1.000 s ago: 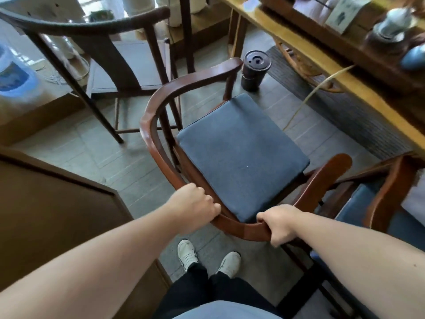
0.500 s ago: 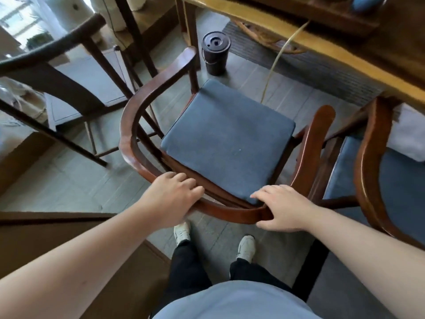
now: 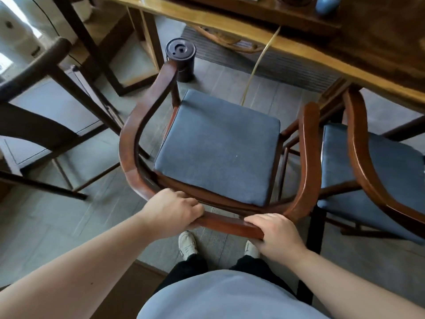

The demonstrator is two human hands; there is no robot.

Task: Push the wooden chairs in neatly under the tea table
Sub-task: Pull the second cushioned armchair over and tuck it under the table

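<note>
Red-brown curved-back wooden chair, blue cushion (image 3: 218,146) | left hand (image 3: 171,210), right hand (image 3: 273,231) clasping near rail, for steering | yellow-edged wooden tea table (image 3: 299,49) far

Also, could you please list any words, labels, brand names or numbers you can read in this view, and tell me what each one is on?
None can be read.
black canister on the floor: only moulded rings on its lid, no lettering.
white appliance at far left: a small dark mark, too blurred to read.
chair, blue cushion and tea table: no text visible.
</note>
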